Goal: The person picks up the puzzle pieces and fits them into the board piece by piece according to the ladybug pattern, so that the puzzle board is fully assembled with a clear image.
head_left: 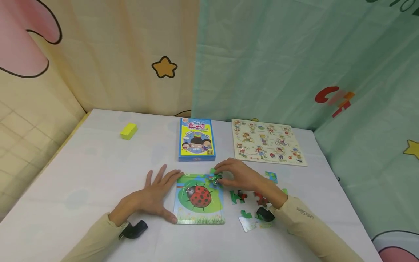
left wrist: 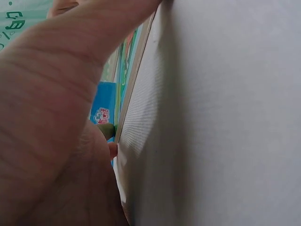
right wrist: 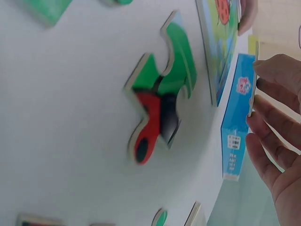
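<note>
A square ladybug puzzle board (head_left: 200, 220) lies flat on the white table. My left hand (head_left: 152, 199) is spread along its left side, the thumb at the lower left corner and the fingertips by the upper left corner. Over the board's upper right corner, my right hand (head_left: 237, 174) pinches a green and blue jigsaw piece (head_left: 214, 177) between thumb and fingers. The right wrist view shows that held piece (right wrist: 253, 89) edge-on, raised off the table. Nearby lies a loose green, red and black jigsaw piece (right wrist: 162, 89).
Several loose pieces, among them a red one (head_left: 262, 199) and a pale one (head_left: 247, 223), lie right of the board under my right forearm. Behind stand a blue and yellow card box (head_left: 197, 140) and a board of printed figures (head_left: 270, 142). A yellow block (head_left: 129, 131) sits back left.
</note>
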Tool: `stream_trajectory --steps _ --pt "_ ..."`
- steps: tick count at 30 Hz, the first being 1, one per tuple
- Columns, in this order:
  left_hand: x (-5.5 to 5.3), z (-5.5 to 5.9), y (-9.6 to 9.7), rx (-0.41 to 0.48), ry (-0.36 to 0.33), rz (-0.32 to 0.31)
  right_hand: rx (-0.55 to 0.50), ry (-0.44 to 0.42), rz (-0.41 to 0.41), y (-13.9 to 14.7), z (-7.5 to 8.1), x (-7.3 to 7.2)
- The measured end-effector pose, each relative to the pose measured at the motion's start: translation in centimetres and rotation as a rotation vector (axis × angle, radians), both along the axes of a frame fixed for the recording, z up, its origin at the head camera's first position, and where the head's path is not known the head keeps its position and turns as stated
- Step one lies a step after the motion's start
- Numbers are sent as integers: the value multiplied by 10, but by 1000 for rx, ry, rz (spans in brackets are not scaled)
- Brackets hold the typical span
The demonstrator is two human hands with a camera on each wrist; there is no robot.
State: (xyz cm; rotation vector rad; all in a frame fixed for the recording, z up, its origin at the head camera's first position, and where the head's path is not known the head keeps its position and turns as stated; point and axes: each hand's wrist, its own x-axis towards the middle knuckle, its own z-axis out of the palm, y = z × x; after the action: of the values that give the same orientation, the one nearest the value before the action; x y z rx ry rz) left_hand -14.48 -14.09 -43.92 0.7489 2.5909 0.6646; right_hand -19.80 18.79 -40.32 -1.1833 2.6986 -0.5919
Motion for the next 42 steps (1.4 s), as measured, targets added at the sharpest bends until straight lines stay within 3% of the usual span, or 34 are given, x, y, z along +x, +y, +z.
stream_trajectory --steps 12,28,42 --pt "-1 0 0 -8 33 -11 4 16 83 -36 -3 2" --pt "-2 0 -1 -21 14 -22 104 -61 89 -68 -5 7" --pt "-4 -1 -3 20 9 -28 183 -50 95 -82 -8 7"
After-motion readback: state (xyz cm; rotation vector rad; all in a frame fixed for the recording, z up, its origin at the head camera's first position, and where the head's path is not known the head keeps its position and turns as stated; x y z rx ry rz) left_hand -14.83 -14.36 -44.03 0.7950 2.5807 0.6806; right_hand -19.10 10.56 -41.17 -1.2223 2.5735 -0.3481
